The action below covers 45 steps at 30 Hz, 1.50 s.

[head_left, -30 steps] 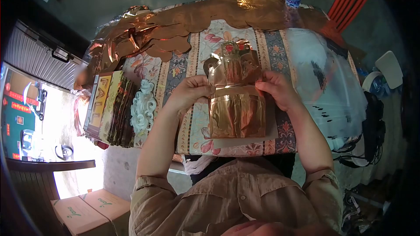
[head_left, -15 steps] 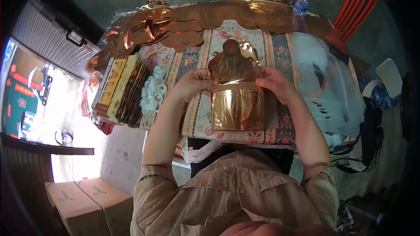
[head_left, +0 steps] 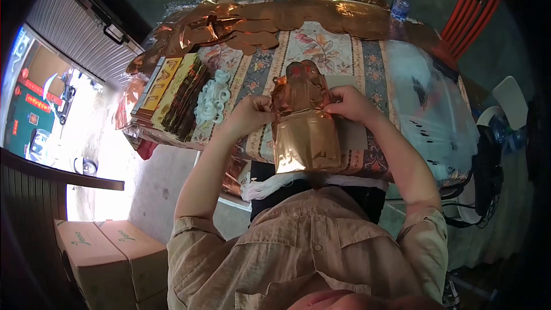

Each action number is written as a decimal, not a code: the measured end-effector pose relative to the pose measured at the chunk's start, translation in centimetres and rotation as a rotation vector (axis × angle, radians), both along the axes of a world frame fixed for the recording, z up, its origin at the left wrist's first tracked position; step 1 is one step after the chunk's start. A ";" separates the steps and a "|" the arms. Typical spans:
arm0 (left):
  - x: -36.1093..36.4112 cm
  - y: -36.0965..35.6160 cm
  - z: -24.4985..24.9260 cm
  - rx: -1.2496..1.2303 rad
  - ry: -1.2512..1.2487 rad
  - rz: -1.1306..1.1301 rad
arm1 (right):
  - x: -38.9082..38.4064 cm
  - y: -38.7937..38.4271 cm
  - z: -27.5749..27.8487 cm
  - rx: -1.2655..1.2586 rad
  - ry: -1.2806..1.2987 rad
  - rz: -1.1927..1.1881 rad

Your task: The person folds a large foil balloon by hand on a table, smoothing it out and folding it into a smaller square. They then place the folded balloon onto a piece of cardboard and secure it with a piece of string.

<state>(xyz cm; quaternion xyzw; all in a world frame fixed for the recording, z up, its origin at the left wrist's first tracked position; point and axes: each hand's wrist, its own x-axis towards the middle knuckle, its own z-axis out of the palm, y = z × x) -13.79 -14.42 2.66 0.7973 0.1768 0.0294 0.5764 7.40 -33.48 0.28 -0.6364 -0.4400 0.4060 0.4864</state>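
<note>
A shiny copper-gold foil piece (head_left: 307,140) lies at the near edge of the table, its narrower, rounded top pointing away from me. My left hand (head_left: 252,116) pinches its left side at the narrowed part. On the opposite side, the fingers of my right hand (head_left: 347,104) are closed on the foil's edge. Under and to the right of the foil shows a flat brownish sheet (head_left: 353,138). White curled ribbons (head_left: 213,99) lie to the left of my left hand, beside a stack of yellow and red printed packets (head_left: 175,95).
Copper foil sheets (head_left: 298,16) run along the far edge of the patterned tablecloth (head_left: 252,72). A water bottle (head_left: 400,3) stands at the back right. Clear plastic bags (head_left: 433,115) cover the right side. Cardboard boxes (head_left: 103,247) sit on the floor at lower left.
The foil piece's top has shifted slightly and its rounded end now looks wider, with two lobes. My left hand sits slightly lower, and my right hand has moved a little left. The view has shifted slightly.
</note>
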 end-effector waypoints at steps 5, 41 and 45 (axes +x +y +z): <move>0.4 -0.6 0.3 0.297 0.062 0.041 | -0.1 0.1 -0.3 -0.083 -0.030 -0.020; 0.2 -0.9 -0.3 0.410 -0.120 0.113 | 0.5 0.9 0.1 -0.100 -0.121 0.027; 0.2 -1.5 0.3 0.420 0.034 0.165 | 0.2 0.7 0.0 -0.056 -0.117 0.024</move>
